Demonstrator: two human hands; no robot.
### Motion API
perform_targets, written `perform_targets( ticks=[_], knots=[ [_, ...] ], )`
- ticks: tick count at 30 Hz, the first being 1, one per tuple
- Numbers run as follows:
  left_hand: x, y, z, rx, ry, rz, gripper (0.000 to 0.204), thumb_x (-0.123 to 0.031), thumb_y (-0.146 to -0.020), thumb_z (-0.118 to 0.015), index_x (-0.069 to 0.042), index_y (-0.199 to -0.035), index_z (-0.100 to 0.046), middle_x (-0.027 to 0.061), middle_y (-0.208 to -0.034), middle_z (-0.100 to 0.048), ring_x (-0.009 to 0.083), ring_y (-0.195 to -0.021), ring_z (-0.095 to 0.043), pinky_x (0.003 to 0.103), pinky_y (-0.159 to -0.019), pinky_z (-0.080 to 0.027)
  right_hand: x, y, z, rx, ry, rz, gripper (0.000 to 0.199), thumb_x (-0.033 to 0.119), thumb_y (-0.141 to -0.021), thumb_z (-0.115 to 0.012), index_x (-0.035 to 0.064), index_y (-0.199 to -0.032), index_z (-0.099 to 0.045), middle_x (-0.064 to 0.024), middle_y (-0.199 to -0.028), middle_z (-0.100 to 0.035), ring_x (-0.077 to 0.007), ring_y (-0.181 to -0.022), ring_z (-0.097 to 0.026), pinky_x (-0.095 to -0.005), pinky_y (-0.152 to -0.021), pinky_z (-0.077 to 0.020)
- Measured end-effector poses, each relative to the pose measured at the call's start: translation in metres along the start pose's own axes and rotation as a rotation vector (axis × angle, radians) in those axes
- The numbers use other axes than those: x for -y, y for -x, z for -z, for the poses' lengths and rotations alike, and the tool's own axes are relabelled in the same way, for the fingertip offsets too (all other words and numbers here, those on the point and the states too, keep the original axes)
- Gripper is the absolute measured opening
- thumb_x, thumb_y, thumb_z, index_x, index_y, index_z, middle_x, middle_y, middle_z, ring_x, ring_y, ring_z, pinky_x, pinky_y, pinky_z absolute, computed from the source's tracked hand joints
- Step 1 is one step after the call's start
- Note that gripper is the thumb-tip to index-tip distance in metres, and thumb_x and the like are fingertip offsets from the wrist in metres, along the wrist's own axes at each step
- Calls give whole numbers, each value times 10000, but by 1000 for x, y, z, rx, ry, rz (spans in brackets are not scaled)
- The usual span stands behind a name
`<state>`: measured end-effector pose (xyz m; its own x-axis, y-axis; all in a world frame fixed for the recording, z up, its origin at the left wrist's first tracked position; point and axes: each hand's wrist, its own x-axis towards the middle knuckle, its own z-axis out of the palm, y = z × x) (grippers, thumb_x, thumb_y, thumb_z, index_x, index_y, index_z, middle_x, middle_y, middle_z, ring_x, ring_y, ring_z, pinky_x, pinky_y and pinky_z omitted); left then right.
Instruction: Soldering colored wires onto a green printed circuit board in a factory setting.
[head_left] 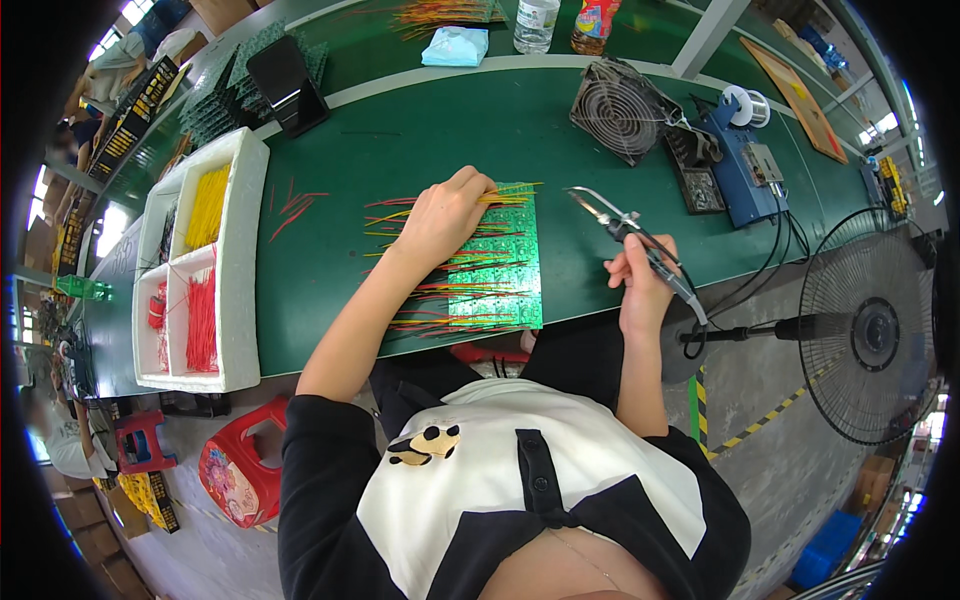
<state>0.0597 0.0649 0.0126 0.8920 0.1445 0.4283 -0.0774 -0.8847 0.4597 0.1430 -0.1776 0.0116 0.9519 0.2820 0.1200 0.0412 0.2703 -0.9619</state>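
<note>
A green circuit board panel (500, 270) lies on the green bench top, with red and yellow wires (420, 300) sticking out to its left. My left hand (440, 215) rests on the panel's upper left part, fingers curled over the wires there. My right hand (640, 275) is to the right of the panel, past the bench edge, and grips a soldering iron (625, 230) whose metal tip points up and left, apart from the board. The iron's cable runs off to the right.
A white foam tray (235, 250) with yellow and red wires sits at the left. A small fan (618, 108), a blue soldering station (740, 165) and a solder spool stand at the back right. A pedestal fan (865, 330) stands on the floor; a red stool (240, 470) is below.
</note>
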Motion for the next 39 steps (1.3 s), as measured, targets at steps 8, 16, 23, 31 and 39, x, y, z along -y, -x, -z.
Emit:
perform_targets(
  ticks=[8,16,23,31,39],
  knots=[
    [-2,0,1,-24,25,5,90,-31,-791,-579,-16,-878,-594,99,-860,-583,315,-727,-595,378,-649,-489,-3,-18,22,-221,29,114,148,146,-877,-603,47,-837,-500,-41,-579,-529,-89,-432,-458,-255,-556,-487],
    [-1,1,4,-42,17,-14,95,-56,-793,-617,-10,-874,-597,100,-851,-588,295,-723,-602,358,-636,-486,-8,-17,20,-207,51,139,164,159,-875,-609,45,-843,-497,-43,-578,-530,-95,-434,-465,-270,-573,-490],
    [-40,6,31,-142,101,25,107,-51,-789,-631,3,-844,-557,114,-769,-540,291,-649,-547,355,-559,-434,-11,-16,26,-220,46,184,160,153,-881,-599,42,-881,-485,-54,-598,-546,-107,-453,-493,-264,-555,-483],
    [-43,41,-1,-20,8,-63,83,-7,-775,-594,-26,-846,-554,97,-796,-540,286,-610,-574,359,-507,-468,-8,-17,15,-258,97,224,178,150,-878,-605,25,-890,-479,-70,-638,-567,-134,-524,-562,-224,-498,-464],
    [-35,25,-1,-153,70,-2,152,20,-753,-610,-19,-900,-621,97,-808,-584,258,-632,-590,320,-534,-480,-5,-18,16,-249,78,228,189,96,-871,-604,-7,-888,-447,-102,-652,-584,-136,-503,-566,-226,-471,-475]
  ],
)
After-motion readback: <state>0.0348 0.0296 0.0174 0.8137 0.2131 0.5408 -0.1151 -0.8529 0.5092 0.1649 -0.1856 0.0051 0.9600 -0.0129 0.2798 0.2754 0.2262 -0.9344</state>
